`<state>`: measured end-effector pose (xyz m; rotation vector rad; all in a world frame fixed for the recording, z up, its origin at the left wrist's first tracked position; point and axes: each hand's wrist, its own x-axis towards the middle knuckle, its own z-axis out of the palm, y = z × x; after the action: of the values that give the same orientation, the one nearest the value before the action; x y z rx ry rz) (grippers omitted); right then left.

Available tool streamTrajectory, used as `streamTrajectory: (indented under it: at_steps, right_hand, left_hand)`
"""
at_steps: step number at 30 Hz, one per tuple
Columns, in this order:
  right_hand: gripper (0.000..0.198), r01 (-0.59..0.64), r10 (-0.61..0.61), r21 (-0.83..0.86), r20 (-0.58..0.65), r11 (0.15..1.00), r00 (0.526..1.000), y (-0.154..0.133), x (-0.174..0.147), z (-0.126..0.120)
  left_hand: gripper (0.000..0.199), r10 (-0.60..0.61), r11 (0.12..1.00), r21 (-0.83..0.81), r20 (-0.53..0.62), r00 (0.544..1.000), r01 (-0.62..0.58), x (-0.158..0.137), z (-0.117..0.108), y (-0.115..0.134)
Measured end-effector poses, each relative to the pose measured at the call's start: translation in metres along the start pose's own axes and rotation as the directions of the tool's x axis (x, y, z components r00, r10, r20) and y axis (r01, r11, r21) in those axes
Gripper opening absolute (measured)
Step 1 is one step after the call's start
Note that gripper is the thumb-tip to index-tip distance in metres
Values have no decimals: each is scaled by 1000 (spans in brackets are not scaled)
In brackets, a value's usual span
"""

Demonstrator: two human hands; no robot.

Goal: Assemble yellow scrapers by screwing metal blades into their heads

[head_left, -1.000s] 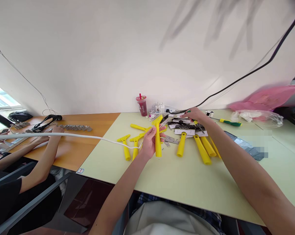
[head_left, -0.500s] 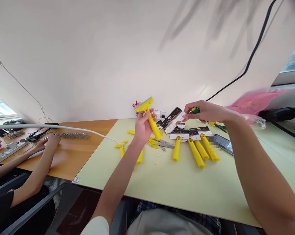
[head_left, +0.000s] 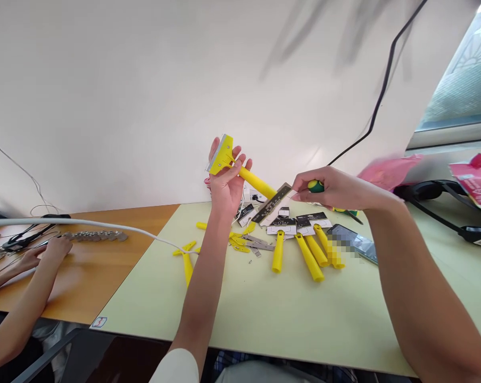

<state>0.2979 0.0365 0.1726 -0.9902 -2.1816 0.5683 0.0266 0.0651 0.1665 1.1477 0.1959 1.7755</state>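
My left hand (head_left: 225, 183) is raised above the pale green table (head_left: 288, 314) and grips a yellow scraper (head_left: 240, 167) by its neck, head up and to the left, handle pointing right. My right hand (head_left: 334, 189) is level with it and holds a black-and-white card sleeve (head_left: 273, 205) between the fingers together with a green and yellow screwdriver (head_left: 336, 205). The sleeve's tip lies just under the scraper's handle end.
On the table lie several finished yellow scrapers (head_left: 304, 247) with card sleeves, loose yellow handle parts (head_left: 187, 255), metal blades (head_left: 258, 243) and a phone (head_left: 354, 243). A white cable (head_left: 84, 223) crosses the orange table (head_left: 84, 266), where another person's hand (head_left: 52, 250) rests. Pink bags (head_left: 388, 169) sit at back right.
My left hand has lifted the yellow scraper from the table up in front of the wall. My right hand picked up a card sleeve and brought it beside the scraper.
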Motion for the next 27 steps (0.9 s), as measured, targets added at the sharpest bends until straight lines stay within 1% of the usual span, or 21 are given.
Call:
streamTrajectory:
  at_steps: [3,5,9,11,14,18,21,24,27]
  right_hand:
    - [53,0,4,73,-61,997,998,-4,6,10]
    - [53,2,8,117,-78,993,997,-7,10,17]
    - [54,-12,30,154,-118,988,993,-12,15,31]
    - [55,-21,46,177,-136,984,990,-15,16,36]
    - [56,-18,54,220,-159,975,986,-17,17,41]
    - [56,-16,68,239,-209,971,976,-22,18,46]
    - [58,-25,86,254,-230,967,969,-27,17,49]
    - [61,-39,105,272,-230,961,968,-30,17,52]
    - [60,-46,113,279,-231,959,966,-30,17,53]
  left_hand:
    - [79,-3,998,55,56,998,-1,-3,-3,6]
    - [82,-15,997,72,76,997,9,-4,-6,11]
    - [85,-45,999,13,39,998,45,-4,-12,22]
    - [86,-34,999,3,15,999,34,-3,-16,27]
    - [85,-27,1000,-2,24,999,27,0,-21,31]
    - [83,-48,999,8,45,998,48,3,-28,31]
    - [85,-90,995,45,76,993,87,3,-30,29]
    - [87,-140,987,100,120,983,128,2,-31,26]
    - [89,-164,975,177,143,976,138,1,-34,25]
